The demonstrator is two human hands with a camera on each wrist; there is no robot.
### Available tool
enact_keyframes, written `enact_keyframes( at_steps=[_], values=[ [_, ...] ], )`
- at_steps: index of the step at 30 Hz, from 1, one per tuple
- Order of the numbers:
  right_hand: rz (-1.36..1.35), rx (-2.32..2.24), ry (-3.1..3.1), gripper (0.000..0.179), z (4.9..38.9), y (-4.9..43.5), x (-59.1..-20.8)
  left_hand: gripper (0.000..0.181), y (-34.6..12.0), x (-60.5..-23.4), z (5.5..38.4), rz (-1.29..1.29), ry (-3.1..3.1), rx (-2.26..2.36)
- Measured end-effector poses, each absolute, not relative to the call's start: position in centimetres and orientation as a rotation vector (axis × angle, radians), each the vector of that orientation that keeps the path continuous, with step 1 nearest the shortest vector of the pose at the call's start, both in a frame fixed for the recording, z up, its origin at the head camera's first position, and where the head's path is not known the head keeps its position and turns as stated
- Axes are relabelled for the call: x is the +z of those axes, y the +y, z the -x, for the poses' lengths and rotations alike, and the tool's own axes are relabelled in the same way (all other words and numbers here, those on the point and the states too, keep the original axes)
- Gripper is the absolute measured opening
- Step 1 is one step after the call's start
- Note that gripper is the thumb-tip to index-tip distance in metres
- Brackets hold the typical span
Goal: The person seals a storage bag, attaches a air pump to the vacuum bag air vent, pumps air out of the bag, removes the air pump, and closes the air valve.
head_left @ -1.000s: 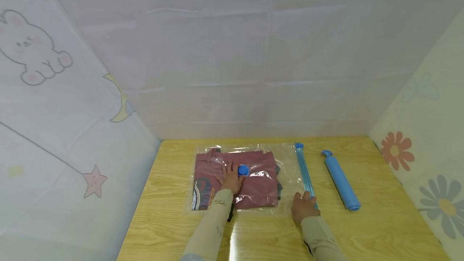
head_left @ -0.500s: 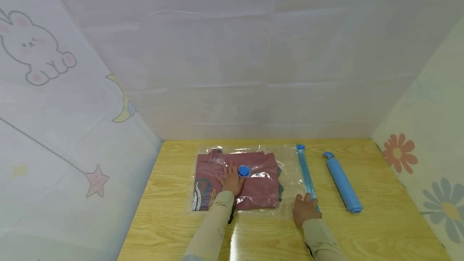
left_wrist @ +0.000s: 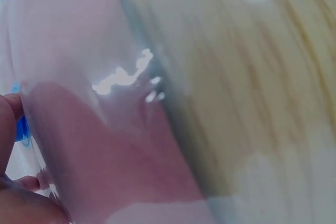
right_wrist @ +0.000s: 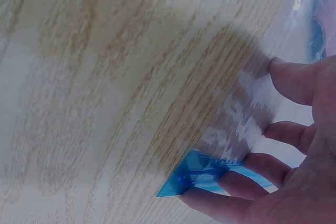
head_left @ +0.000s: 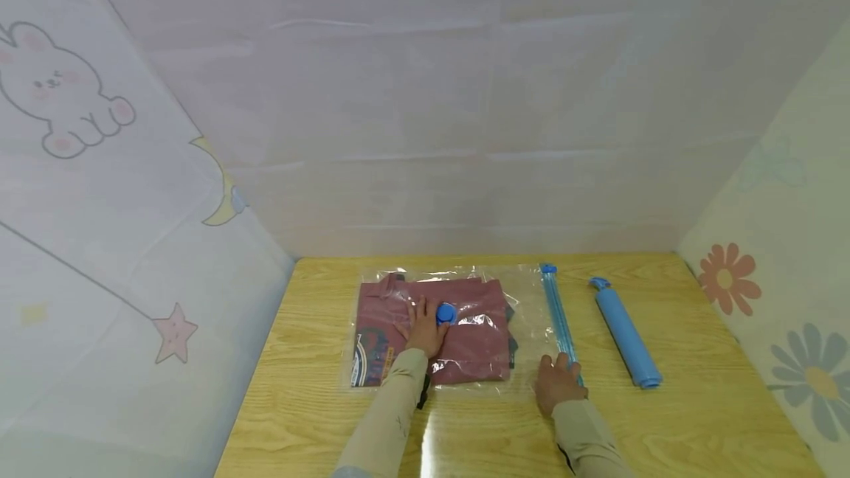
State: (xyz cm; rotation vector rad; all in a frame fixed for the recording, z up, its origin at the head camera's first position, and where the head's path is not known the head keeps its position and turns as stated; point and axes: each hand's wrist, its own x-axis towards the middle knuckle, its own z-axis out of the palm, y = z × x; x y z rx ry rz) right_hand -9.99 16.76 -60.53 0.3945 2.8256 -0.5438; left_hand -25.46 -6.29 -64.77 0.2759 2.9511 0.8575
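**Bag (head_left: 527, 316) could slip**

Head: flat on the bench (head_left: 491, 441), left hand (head_left: 425, 332) on it, fingers spread beside the valve (head_left: 446, 312). Left wrist: cloth (left_wrist: 131, 171) inside. Right wrist: right hand (right_wrist: 304, 187), fingers parted, touches the seal (right_wrist: 197, 166); light contact may let it slide.

The left hand (head_left: 425, 334) hid part of the cloth (head_left: 473, 354); the near edge of the tabletop (head_left: 491, 437) was cut off.

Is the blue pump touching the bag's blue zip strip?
Apart: the head view shows bare wooden table between the blue pump and the blue zip strip.
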Motion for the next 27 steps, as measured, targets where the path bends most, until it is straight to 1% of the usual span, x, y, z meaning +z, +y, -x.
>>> enact_keyframes(
  at_steps=[11,27],
  values=[
    [-0.389,-0.526,2.839,0.049,10.25,17.1,-61.11,0.05,-6.18,-64.38,25.43,-0.276,2.947,0.854],
    [-0.386,-0.554,2.797,0.044,10.11,16.97,-60.65,0.05,-5.87,-64.18,25.28,-0.208,2.957,0.895]
  ],
)
